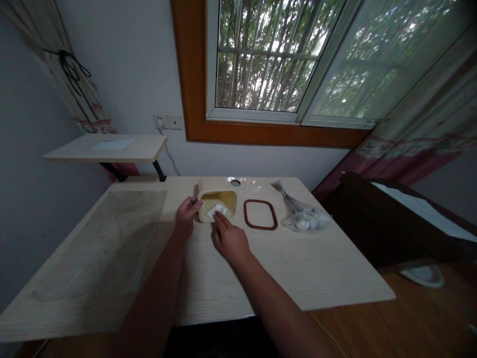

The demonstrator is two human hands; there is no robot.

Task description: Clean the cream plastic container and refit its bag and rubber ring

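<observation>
A cream plastic container [215, 191] lies on its side on the light wooden table [305, 268], its opening facing me. My left hand [185, 217] grips its left edge with curled fingers. My right hand [229, 238] reaches into the opening and presses a white cloth or tissue [215, 211] against the inside. A dark red rectangular sealing ring [260, 214] lies flat just right of the container. Further right sits a knotted clear plastic bag [302, 217] with white contents.
A small raised shelf [108, 147] with a white sheet stands at the table's back left, below a wall socket [167, 121]. A dark wooden bed frame [391, 219] lies right of the table. A window with curtains is behind.
</observation>
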